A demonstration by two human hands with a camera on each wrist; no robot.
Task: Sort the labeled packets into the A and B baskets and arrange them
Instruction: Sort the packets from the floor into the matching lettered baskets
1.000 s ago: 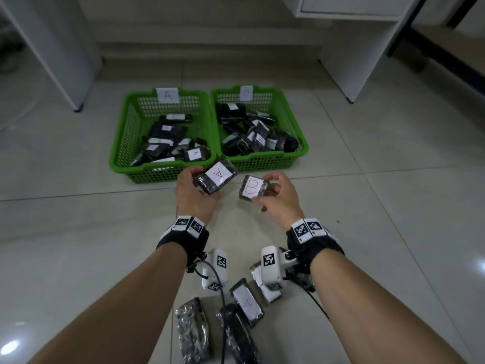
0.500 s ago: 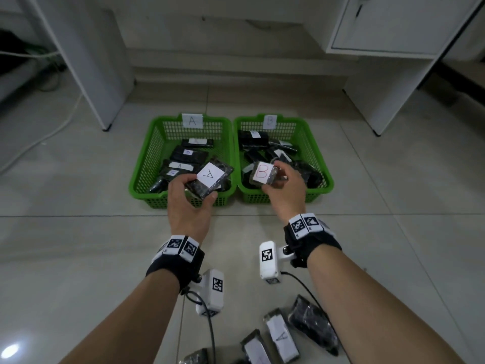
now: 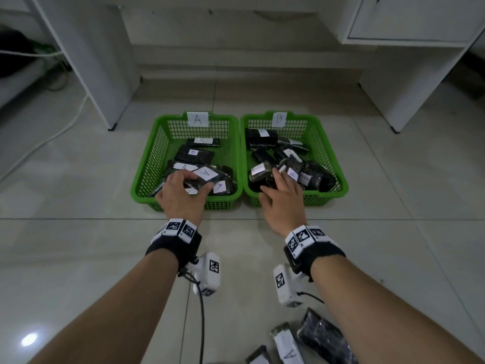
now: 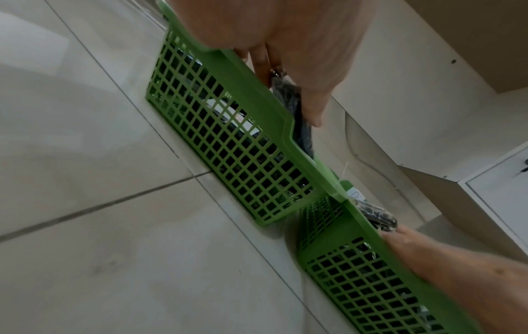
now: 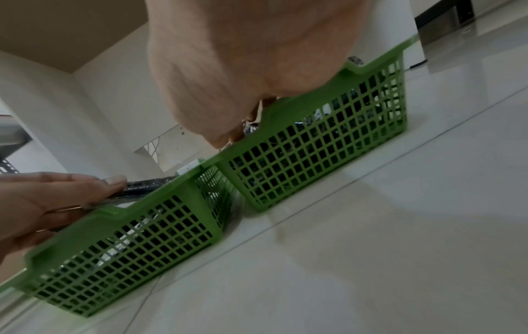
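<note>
Both hands reached into baskets; left hand (image 3: 181, 195) pinches A packet (image 3: 206, 176), right hand (image 3: 282, 193) fingers extended over B packets (image 3: 294, 172)

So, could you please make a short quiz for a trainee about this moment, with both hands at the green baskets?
1. True or false: the left hand grips a packet marked A over the A basket.
2. Which basket does the right hand reach into?
a) the A basket
b) the B basket
c) neither
3. Fill in: the packets still waiting on the floor lie near the person's ____ forearm.

Key
1. True: thumb and fingers pinch its near end above the basket's front part.
2. b. Its fingers lie on the packets there; whether it holds one cannot be told.
3. Right.
</note>
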